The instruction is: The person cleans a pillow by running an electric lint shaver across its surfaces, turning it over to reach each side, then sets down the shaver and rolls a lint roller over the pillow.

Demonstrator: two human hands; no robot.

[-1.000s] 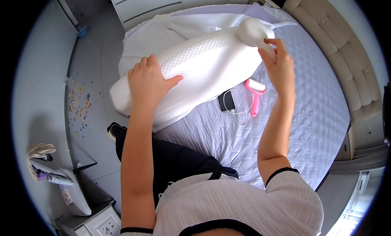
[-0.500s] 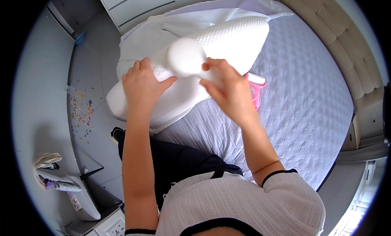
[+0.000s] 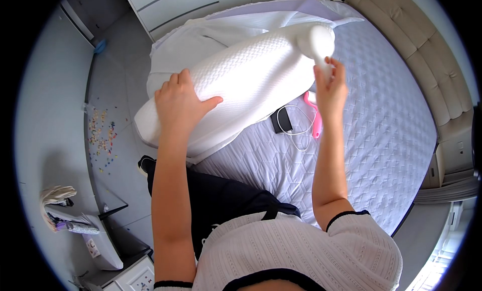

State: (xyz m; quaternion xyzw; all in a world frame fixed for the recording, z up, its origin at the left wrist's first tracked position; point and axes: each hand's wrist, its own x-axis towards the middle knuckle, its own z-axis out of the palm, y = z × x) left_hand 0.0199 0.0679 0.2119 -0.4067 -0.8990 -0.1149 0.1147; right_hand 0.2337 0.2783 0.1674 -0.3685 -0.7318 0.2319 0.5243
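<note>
White pillow (image 3: 256,73) lies slantwise on the bed (image 3: 381,115) before us. Our left hand (image 3: 176,103) rests open on it, thumb spread, gripping nothing; our right hand (image 3: 332,93) is closed round the handle of a round-headed device (image 3: 321,41) at its far right end. We seem mid-pass; another stroke calls for steady left-hand support and flat contact.
</note>
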